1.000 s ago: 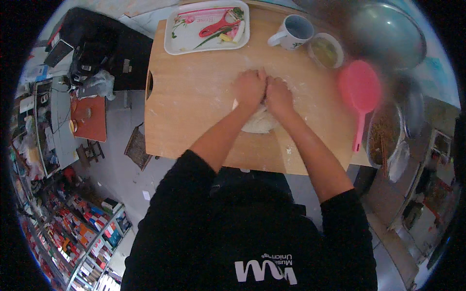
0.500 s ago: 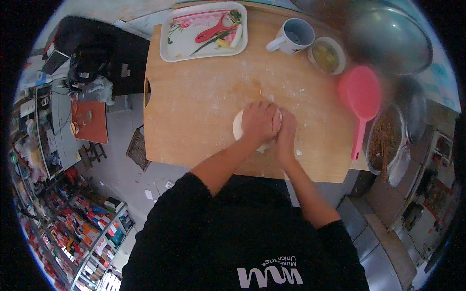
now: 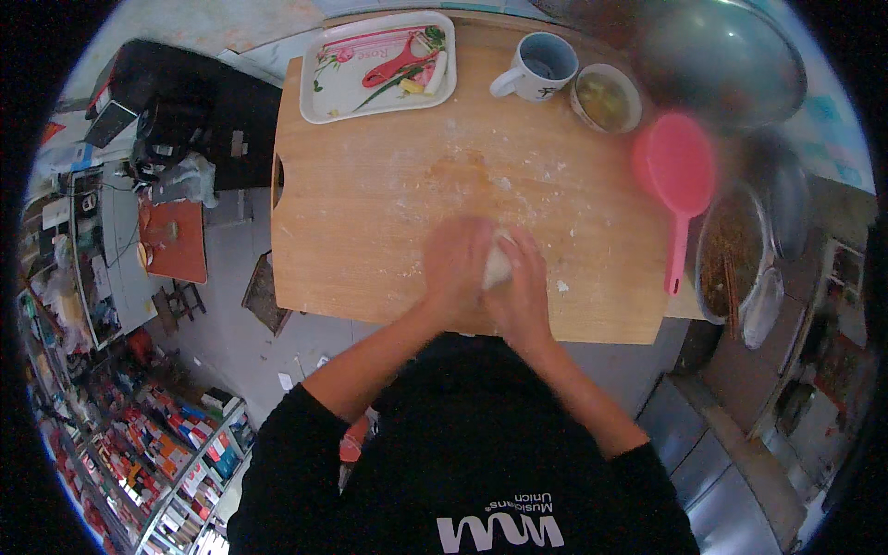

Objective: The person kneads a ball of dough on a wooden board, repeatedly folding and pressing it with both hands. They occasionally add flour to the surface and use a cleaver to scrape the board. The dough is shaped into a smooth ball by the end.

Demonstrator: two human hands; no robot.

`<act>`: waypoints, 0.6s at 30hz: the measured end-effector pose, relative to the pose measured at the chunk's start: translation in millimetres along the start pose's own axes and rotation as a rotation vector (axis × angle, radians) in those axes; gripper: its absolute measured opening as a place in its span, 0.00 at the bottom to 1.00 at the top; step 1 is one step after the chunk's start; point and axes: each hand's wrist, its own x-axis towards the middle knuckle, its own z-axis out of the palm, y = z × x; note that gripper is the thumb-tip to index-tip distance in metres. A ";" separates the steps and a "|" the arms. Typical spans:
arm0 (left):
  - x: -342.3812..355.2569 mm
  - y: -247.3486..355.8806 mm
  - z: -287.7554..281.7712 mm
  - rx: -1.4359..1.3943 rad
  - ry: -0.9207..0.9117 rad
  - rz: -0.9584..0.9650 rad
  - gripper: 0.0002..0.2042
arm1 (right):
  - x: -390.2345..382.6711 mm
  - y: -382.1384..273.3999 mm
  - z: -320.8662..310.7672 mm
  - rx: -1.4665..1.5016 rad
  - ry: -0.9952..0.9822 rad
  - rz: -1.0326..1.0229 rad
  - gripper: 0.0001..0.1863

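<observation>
A pale ball of dough [image 3: 498,267] sits between my two hands near the front of a floured wooden board [image 3: 370,203]. My left hand [image 3: 456,261], smeared by motion, lies against its left side. Curved round the right side is my right hand [image 3: 521,289], fingers bent over the dough. Together the two hands grip it and cover most of it; only a strip of its top shows. Loose flour and small dough crumbs are scattered on the wood around them.
At the back left is a white tray [image 3: 326,109] with a red peeler [image 3: 393,67] and cut vegetables. A mug [image 3: 544,69] and a small bowl [image 3: 606,97] stand at the back. Rightward are a pink ladle [image 3: 680,166], a large metal bowl [image 3: 721,60] and a basin with chopsticks [image 3: 731,287].
Both hands have drawn back toward me with the dough. My left hand has shifted from on top of it to its left side. The view has moved slightly.
</observation>
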 end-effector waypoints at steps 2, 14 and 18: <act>-12.5 -7.7 18.5 0.201 0.029 0.301 0.13 | -20.1 5.3 14.9 0.038 0.126 0.164 0.30; 148.3 -20.2 66.2 0.382 -0.011 -0.157 0.20 | 137.4 78.2 11.1 -0.316 -0.214 0.260 0.20; 150.1 -60.2 56.1 -0.013 -0.090 -0.254 0.25 | 133.7 31.8 1.2 -0.388 -0.245 0.268 0.22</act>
